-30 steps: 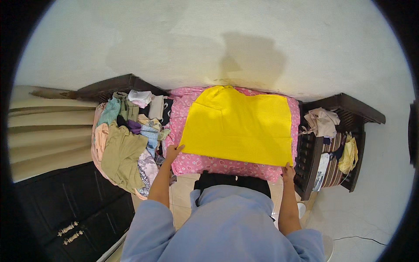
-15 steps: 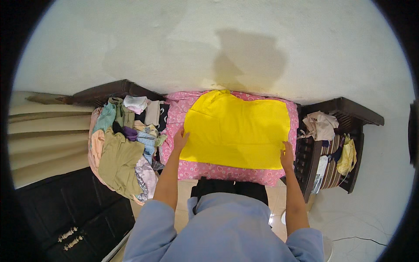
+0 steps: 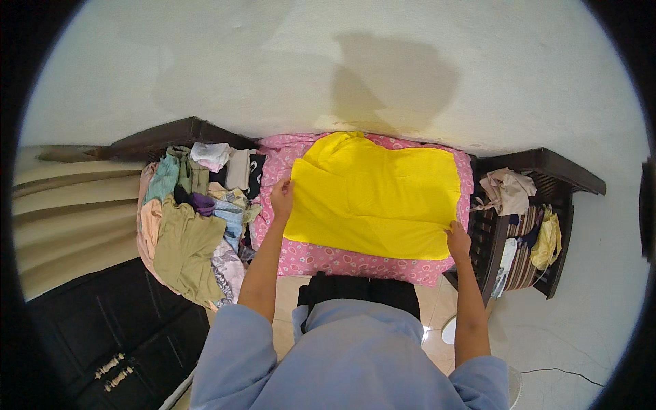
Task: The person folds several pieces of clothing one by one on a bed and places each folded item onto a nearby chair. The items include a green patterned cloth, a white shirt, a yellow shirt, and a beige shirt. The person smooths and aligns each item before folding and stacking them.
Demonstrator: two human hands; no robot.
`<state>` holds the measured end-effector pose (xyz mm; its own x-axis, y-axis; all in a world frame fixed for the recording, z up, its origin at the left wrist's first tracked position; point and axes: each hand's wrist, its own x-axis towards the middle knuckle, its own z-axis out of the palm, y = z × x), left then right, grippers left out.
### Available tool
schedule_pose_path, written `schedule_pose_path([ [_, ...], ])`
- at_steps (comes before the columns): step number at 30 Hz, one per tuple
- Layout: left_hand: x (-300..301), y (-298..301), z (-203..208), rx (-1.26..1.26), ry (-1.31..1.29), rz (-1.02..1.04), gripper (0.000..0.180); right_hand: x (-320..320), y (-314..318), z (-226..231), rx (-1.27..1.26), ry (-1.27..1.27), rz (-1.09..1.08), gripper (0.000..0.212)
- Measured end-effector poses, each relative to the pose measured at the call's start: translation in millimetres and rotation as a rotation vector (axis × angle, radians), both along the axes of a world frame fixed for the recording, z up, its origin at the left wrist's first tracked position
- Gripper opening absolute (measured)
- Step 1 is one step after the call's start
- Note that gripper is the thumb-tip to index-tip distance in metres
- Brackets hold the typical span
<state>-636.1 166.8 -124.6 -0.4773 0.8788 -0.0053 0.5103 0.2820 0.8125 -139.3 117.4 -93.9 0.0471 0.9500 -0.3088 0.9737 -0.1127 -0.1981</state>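
A bright yellow cloth (image 3: 376, 198) lies spread over a pink patterned cover (image 3: 342, 263), with some creases and a bunched part along its far left edge. At the cloth's left edge, the fingers of my left hand (image 3: 281, 199) are pinched together on it. My right hand (image 3: 458, 240) grips its right edge near the close corner, where small folds run inward from the fingers. What kind of item the yellow cloth is, I cannot tell.
To the left is a heap of mixed clothes, with an olive garment (image 3: 184, 246) on top. A dark wooden seat (image 3: 482, 239) on the right bears a beige cloth (image 3: 507, 191) and a yellow bundle (image 3: 545, 242). A black cabinet (image 3: 75, 328) stands at lower left.
My left hand has moved farther up the cloth's left edge and closed on it. The right hand has closed on the right edge, and creases have formed near it.
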Motion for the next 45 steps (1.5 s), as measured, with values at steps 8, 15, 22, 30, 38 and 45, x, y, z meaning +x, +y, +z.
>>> schedule_pose_path([
  [8, -59.2, -87.3, -44.6, -0.563, -0.198, -0.225, 0.031, 7.6, -19.6, -11.8, 0.171, -0.063, -0.469, 0.023],
  [15, -67.7, -134.8, -60.6, -0.389, -0.087, -0.252, 0.036, -95.2, -22.5, -30.3, 0.329, 0.408, -0.011, 0.030],
  [22, -5.8, -79.2, 17.6, -0.173, 0.313, -0.429, 0.023, -258.8, 63.9, -63.2, -0.049, 0.832, -0.229, 0.035],
  [30, -37.3, 25.4, -43.2, -0.263, -0.120, -0.287, 0.035, -294.4, 112.0, -65.7, 0.059, 0.748, -0.171, 0.024],
  [38, -43.6, 56.2, -41.4, -0.251, -0.473, -0.347, 0.021, -278.8, 105.6, -37.9, -0.103, 0.766, -0.149, 0.032],
  [45, -86.5, -32.8, -3.4, -0.239, -0.430, -0.611, 0.019, -269.6, 26.3, 23.3, -0.032, 0.759, 0.571, 0.033],
])
